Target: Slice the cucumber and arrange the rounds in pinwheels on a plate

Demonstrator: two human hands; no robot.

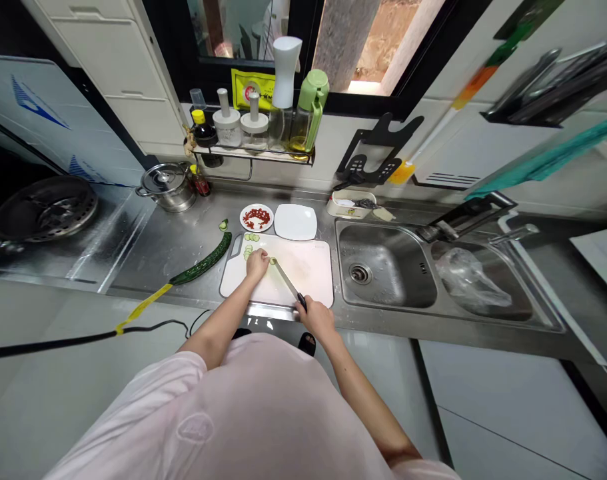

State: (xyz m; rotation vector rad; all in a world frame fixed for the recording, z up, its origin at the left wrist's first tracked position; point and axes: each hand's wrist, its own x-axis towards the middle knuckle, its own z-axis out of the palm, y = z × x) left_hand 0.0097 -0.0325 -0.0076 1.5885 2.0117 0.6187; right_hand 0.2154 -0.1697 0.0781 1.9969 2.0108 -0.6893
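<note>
In the head view my right hand (pixel 317 317) is closed around the black handle of a kitchen knife (pixel 289 283). The blade points away to the left over a white cutting board (pixel 303 280). At its tip is a pale green cucumber slice (pixel 272 261). My left hand (pixel 257 265) is beside that slice, fingers drawn together; what they hold is hidden. Several cut cucumber slices (pixel 252 237) lie at the board's upper left. A long dark green cucumber (pixel 202 262) rests on the counter left of the board, with a small cut cucumber piece (pixel 224 225) above its end.
Behind the board stand a plate of chopped red pieces (pixel 256 227) and a white square plate (pixel 296 232). A steel sink (pixel 388 267) is on the right, a lidded pot (pixel 167 187) at the back left. Above hangs a condiment shelf (pixel 253 153). A yellow-taped black cable (pixel 148 327) crosses the lower left.
</note>
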